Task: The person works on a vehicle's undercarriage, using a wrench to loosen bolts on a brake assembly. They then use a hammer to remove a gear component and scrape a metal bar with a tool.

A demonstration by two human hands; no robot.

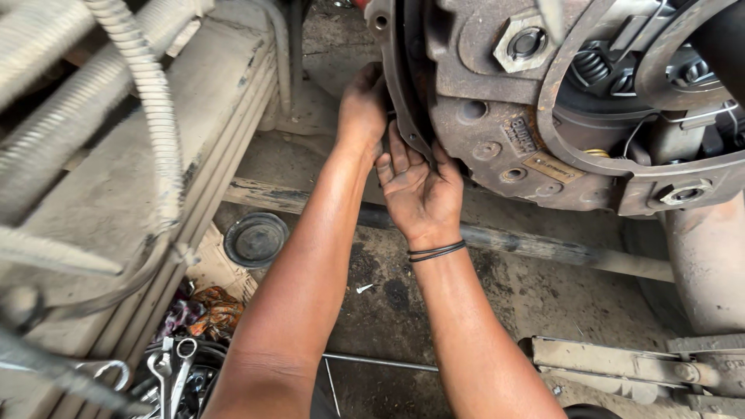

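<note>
A large rusty round clutch housing (497,116) with a hex bolt and coil springs fills the upper right. My left hand (362,105) reaches up behind its dark left rim, fingers hidden against the metal. My right hand (419,190), palm toward me and grimy, cups the lower left edge of the same rim, fingers curled over it. Thin black bands circle my right wrist (437,251).
A dusty chassis beam (194,124) with corrugated hoses (147,85) runs down the left. A round black cap (256,239) lies on the dirt floor. Wrenches (172,368) and a coloured rag (203,312) sit lower left. A metal rod (543,247) crosses behind; a tube (710,264) stands right.
</note>
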